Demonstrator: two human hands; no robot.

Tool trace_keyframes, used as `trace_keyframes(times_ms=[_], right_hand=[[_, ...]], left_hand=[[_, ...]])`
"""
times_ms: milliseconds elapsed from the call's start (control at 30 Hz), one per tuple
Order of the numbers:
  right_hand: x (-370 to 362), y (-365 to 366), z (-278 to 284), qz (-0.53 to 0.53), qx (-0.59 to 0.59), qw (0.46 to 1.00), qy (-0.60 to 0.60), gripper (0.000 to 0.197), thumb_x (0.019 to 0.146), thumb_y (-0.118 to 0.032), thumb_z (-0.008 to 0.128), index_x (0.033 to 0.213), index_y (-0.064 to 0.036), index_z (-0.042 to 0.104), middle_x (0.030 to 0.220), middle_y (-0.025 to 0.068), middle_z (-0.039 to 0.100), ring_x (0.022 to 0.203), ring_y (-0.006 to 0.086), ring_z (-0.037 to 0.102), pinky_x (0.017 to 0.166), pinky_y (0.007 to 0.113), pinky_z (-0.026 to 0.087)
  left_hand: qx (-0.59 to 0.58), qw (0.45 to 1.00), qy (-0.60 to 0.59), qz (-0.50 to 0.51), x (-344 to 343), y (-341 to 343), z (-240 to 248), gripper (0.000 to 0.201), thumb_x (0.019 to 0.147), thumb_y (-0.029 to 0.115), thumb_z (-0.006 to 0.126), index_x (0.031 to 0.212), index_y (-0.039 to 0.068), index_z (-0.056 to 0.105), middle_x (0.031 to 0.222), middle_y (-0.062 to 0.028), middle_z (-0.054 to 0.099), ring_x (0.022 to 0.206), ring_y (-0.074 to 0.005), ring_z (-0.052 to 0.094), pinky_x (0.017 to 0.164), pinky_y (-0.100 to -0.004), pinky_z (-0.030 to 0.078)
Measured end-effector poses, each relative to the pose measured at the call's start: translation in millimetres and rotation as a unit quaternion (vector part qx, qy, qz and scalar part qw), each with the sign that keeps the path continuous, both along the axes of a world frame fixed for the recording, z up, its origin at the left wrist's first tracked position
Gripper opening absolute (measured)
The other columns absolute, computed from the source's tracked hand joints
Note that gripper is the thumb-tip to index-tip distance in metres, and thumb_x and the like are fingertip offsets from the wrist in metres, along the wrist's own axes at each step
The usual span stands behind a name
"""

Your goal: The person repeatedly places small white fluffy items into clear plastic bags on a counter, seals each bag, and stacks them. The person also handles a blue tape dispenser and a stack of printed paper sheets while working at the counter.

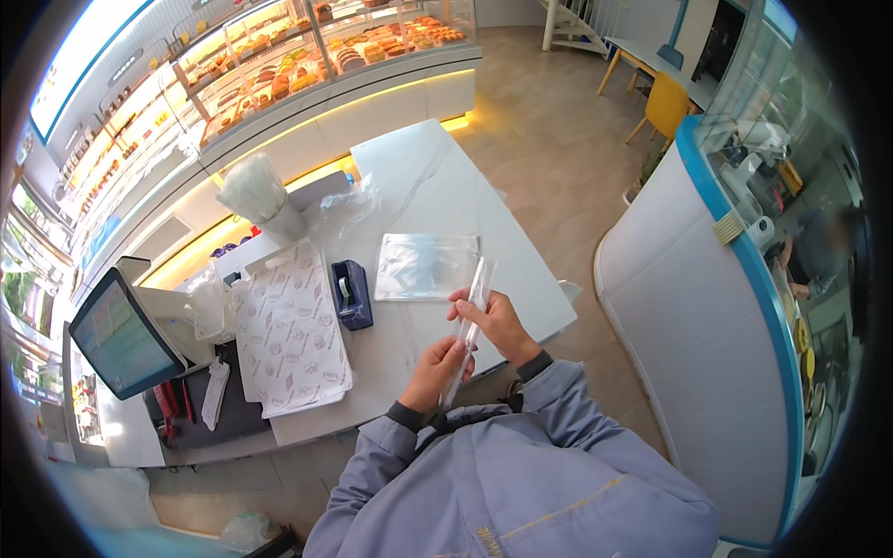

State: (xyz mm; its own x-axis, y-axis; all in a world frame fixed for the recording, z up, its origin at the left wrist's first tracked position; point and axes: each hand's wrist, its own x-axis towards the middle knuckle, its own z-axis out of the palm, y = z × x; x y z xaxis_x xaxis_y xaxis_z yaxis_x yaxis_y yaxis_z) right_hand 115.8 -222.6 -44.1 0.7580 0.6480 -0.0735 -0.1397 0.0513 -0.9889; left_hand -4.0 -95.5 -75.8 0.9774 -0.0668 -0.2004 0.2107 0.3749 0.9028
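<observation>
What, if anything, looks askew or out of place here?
Only minor untidiness: the patterned paper stack has uneven near edges, and loose plastic lies rumpled beyond the tape dispenser, unlike the flat clear bags. No spill shows.

- Beyond the fingers (473,313), leftward: a warmly lit glass pastry case (400,108).
- Far beyond them, rightward: brown floor (530,130), yellow chair (668,99).
- Right of them: curved white counter (674,316), blue rim (757,271).
- Far left of them: daylit windows (30,307).
</observation>
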Motion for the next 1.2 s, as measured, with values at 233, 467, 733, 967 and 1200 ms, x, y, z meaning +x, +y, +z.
trace_keyframes(times_ms=[233,467,733,967,1200], right_hand=[[25,-4,11,-0.058,0.191,0.977,0.075,0.037,0.101,-0.020,0.057,0.130,0.0021,0.052,0.095,0.0078,0.068,0.085,0.0147,0.065,0.079,0.031,0.054],[31,-9,13,-0.053,0.080,0.993,-0.073,0.037,0.099,-0.022,0.063,0.128,0.0002,0.059,0.095,0.0084,0.070,0.086,0.0126,0.066,0.079,0.028,0.055],[28,-20,4,0.023,0.001,0.994,-0.105,0.036,0.100,-0.026,0.061,0.124,0.0016,0.064,0.098,0.0069,0.072,0.091,0.0132,0.066,0.083,0.026,0.053],[17,-23,10,-0.012,0.055,0.997,-0.047,0.037,0.098,-0.024,0.066,0.124,0.0020,0.063,0.101,0.0071,0.071,0.089,0.0116,0.063,0.078,0.025,0.053],[10,-15,4,0.008,-0.041,0.994,-0.096,0.022,0.094,-0.021,0.071,0.092,0.0016,0.071,0.073,-0.0026,0.062,0.065,0.0042,0.053,0.056,0.022,0.041]], left_hand=[[-0.016,1.000,0.015,-0.019,-5,-12,-1,0.027,0.108,0.026,0.044,0.108,0.004,0.058,0.083,-0.0017,0.059,0.068,-0.0087,0.055,0.065,-0.0226,0.047],[-0.095,0.994,0.026,-0.044,-9,-23,6,0.027,0.109,0.024,0.041,0.116,0.002,0.054,0.087,-0.0067,0.061,0.072,-0.0153,0.060,0.067,-0.0268,0.051],[-0.104,0.994,0.034,0.001,-26,-40,-3,0.024,0.108,0.024,0.041,0.115,0.003,0.052,0.087,-0.0056,0.061,0.070,-0.0128,0.059,0.064,-0.0254,0.050],[-0.084,0.995,0.050,0.035,-28,-40,-2,0.025,0.108,0.024,0.042,0.115,0.002,0.053,0.088,-0.0067,0.060,0.071,-0.0137,0.058,0.064,-0.0266,0.049],[-0.035,0.997,0.009,0.069,-22,-30,4,0.030,0.108,0.024,0.043,0.124,0.000,0.053,0.090,-0.0067,0.064,0.070,-0.0114,0.059,0.065,-0.0256,0.051]])
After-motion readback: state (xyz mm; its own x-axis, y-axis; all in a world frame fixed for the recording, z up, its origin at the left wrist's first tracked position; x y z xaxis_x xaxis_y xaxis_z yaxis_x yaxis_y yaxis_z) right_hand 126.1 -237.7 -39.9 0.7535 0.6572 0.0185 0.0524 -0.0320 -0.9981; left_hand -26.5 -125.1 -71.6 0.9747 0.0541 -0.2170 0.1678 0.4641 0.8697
